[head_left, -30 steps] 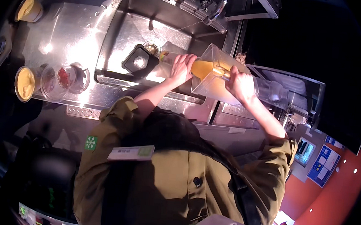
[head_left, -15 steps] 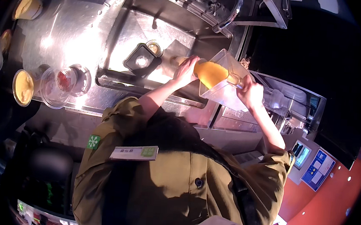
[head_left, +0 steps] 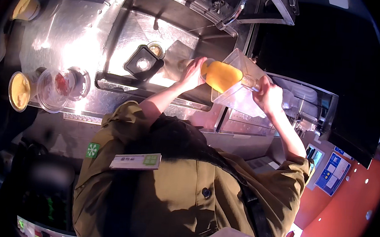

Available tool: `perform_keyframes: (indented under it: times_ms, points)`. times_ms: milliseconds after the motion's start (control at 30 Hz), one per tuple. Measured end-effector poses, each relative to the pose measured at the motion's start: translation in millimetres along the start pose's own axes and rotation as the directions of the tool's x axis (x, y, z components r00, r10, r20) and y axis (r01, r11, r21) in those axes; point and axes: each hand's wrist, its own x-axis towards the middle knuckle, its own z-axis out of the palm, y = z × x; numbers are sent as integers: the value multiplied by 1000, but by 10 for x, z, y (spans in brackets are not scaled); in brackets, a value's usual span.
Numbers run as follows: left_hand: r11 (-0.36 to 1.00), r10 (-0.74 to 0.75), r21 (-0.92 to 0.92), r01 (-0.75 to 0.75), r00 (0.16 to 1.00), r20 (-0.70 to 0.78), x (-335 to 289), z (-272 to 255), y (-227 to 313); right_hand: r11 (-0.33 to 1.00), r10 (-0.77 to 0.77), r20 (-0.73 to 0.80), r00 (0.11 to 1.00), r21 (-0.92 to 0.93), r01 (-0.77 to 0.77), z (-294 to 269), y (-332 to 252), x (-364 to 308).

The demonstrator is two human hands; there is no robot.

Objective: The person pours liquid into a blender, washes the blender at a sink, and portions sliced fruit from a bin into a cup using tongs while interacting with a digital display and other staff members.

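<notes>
My left hand is wrapped round a clear cup, partly hidden by my fingers. The cup lies sideways, with its mouth at a clear, square-sided jug. A thick orange-yellow mass shows between cup and jug; I cannot tell how much of it is inside each. My right hand grips the tilted jug by its handle side. Both hands are above the right part of a steel sink. In the sink sit a black square lid-like piece and a small round container.
On the steel counter at left stand a tub of yellow food, clear round containers, one with red bits, and another yellow-filled tub. A faucet arches at the sink's back. Right of the jug is a rack of clear containers.
The whole view has shifted slightly. The jug is turned a little, and the yellow mass shows somewhat differently through it. Both hands keep their holds.
</notes>
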Motion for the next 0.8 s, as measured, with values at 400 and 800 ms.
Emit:
perform_keyframes:
  times_ms: [400,800]
  points:
    - [994,74,-64,-84,985,-153,32,-69,361,994,102,-68,992,46,-99,-282,56,-94]
    - [993,67,-89,-82,985,-160,29,-2,402,997,61,-48,997,58,-58,-458,11,-173]
